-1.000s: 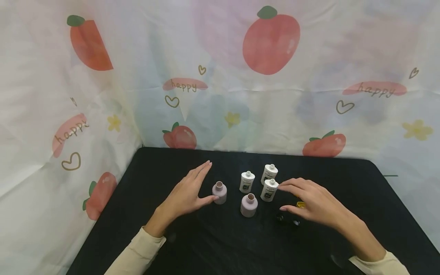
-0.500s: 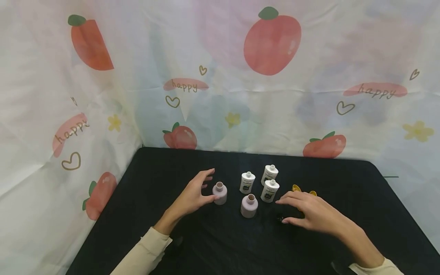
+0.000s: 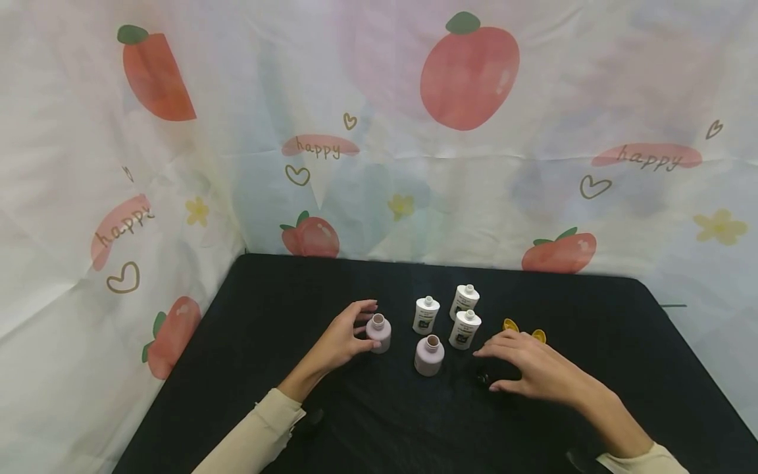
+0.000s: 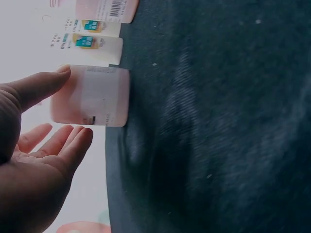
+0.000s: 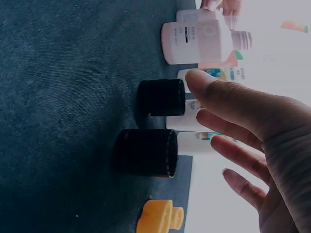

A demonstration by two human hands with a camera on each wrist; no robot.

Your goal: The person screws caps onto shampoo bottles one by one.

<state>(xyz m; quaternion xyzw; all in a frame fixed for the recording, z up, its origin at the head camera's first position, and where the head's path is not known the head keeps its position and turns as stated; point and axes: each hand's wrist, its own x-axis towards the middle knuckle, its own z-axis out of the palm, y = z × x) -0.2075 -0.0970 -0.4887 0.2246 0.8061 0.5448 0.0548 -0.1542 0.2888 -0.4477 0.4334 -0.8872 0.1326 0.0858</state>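
My left hand (image 3: 337,339) is around a pale pink bottle (image 3: 380,337) that stands uncapped on the black table. Seen from the left wrist, the thumb overlaps one side of this bottle (image 4: 92,97), while the fingers (image 4: 77,145) lie along the opposite side with a slight gap. My right hand (image 3: 527,365) hovers with parted fingers, holding nothing. Two black caps (image 5: 162,97) stand close by its thumb in the right wrist view; from the head, the hand mostly hides them. A second pink bottle (image 3: 429,357) stands between the hands, its mouth open.
White bottles without caps stand behind: one on the left (image 3: 426,316), one at the back (image 3: 464,300) and one in front of it (image 3: 464,330). Beyond the right hand lie two yellow caps, one left (image 3: 510,325) and one right (image 3: 539,336). A printed cloth (image 3: 379,164) hangs behind the table.
My left hand's fingers have come in around the left pink bottle. The right hand has drawn back toward me, uncovering the yellow caps. The bottles stay in place.
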